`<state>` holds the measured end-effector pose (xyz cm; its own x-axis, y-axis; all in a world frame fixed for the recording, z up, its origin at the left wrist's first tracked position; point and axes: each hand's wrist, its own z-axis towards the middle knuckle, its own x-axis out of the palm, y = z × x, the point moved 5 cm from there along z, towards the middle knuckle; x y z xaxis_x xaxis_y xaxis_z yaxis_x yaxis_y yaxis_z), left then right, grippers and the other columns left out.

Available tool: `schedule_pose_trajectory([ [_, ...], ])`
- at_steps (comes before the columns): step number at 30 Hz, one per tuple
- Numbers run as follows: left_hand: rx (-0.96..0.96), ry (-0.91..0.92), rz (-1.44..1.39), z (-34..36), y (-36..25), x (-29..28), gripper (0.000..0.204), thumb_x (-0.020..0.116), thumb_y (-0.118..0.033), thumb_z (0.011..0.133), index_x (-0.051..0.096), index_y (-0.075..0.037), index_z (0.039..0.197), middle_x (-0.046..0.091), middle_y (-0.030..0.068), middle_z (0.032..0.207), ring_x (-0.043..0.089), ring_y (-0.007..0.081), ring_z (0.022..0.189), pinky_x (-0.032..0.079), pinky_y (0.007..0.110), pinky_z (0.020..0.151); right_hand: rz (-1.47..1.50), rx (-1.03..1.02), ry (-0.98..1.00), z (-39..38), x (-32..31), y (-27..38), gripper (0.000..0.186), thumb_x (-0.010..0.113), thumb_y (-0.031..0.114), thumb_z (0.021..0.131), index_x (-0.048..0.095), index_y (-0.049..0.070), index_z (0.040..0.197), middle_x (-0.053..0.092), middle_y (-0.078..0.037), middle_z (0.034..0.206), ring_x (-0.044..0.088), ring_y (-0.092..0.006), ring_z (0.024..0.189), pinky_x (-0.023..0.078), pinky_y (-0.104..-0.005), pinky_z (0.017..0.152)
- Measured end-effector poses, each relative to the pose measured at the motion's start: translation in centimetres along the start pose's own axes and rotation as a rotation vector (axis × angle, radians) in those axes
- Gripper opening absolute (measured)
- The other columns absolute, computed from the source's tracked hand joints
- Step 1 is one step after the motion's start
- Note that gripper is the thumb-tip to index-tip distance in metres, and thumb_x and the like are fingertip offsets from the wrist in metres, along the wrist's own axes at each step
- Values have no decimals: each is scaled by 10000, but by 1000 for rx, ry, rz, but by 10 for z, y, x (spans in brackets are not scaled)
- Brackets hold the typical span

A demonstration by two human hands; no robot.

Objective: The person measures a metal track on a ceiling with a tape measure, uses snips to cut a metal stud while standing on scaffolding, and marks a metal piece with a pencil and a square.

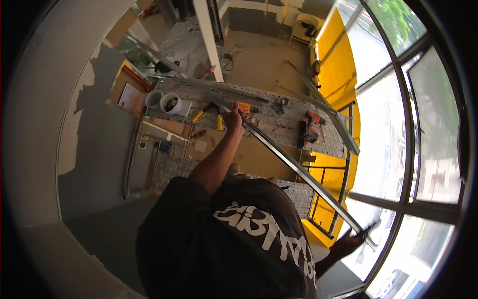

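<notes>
A long metal channel (294, 165) runs diagonally in front of my body, from the scaffold planks toward the window at lower right. My left hand (234, 121) is closed around it above the planks. Farther along, near its right end, my right hand (350, 242) is closed on the same channel; its fingers are dark against the bright glass. Just beyond my left hand sits an orange object (244, 107), partly hidden. A yellow-handled cutting tool (198, 116) lies to the left of that hand.
Perforated scaffold planks (279, 119) carry a red and black cordless drill (310, 130) and a white bucket (172, 102). Another metal channel (331, 110) slants across the right side. A white post (209, 40) stands ahead. Large window frames (406, 114) and a yellow panel (341, 55) border the right.
</notes>
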<state>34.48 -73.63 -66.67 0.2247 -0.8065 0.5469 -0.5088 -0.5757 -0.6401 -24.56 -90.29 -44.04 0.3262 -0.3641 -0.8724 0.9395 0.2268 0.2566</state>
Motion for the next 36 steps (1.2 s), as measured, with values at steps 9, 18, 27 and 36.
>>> schedule_pose_trajectory([
  [9,-80,-2,-11,-83,74,7,247,544,-283,1050,500,-94,897,454,-2,666,468,134,545,450,332,517,103,-490,559,6,75,78,734,816,184,752,437,8,1356,504,-231,1325,509,-442,1221,417,-511,1013],
  [18,-19,64,13,-147,73,-8,302,567,-336,1035,503,-47,978,576,83,743,605,201,637,556,376,638,24,-563,948,-4,105,11,530,602,52,782,471,9,1294,561,-234,1119,580,-441,985,459,-528,870],
  [27,-216,-8,16,-17,41,-56,393,593,-413,1004,468,-59,1122,567,109,789,600,279,691,522,442,634,39,-579,762,-6,139,-53,555,642,110,761,483,52,1289,556,-205,1117,570,-429,1014,445,-534,881],
  [36,-333,-7,119,57,111,-120,528,434,-465,1034,558,-78,697,599,126,631,599,297,666,539,498,710,246,-609,647,7,178,-50,272,615,117,829,565,73,1093,594,-140,1042,583,-357,1063,404,-529,991],
])
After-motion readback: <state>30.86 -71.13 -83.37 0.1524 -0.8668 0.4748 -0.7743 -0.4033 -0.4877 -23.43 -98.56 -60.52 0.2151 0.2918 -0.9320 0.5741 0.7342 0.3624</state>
